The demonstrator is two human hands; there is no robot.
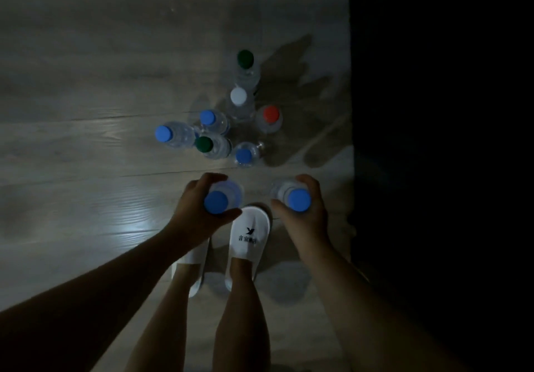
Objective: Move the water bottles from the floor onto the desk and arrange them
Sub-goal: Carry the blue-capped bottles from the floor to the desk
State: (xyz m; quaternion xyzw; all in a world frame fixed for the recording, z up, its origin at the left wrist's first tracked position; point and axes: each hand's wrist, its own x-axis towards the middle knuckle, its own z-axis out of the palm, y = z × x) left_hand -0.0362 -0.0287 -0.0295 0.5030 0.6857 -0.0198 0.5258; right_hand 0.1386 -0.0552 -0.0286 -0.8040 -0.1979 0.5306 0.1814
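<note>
**Blue-capped bottles (216,202) gripped: pick-up step**

We hold one upright in our left hand (196,212), fingers curled round its shoulder, and the second bottle (299,200) likewise in our right hand (313,212). Seven other bottles (219,146) stand clustered on the wooden floor (86,140) beyond our white slippers (250,235). Next, we judge, comes carrying this pair to the desk, which is out of view.

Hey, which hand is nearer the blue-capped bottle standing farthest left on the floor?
Left. The left hand, gripping a blue-capped bottle, is just right of the leftmost bottle, slightly nearer the person; the right hand, gripping a second blue-capped bottle, is much farther right.
</note>
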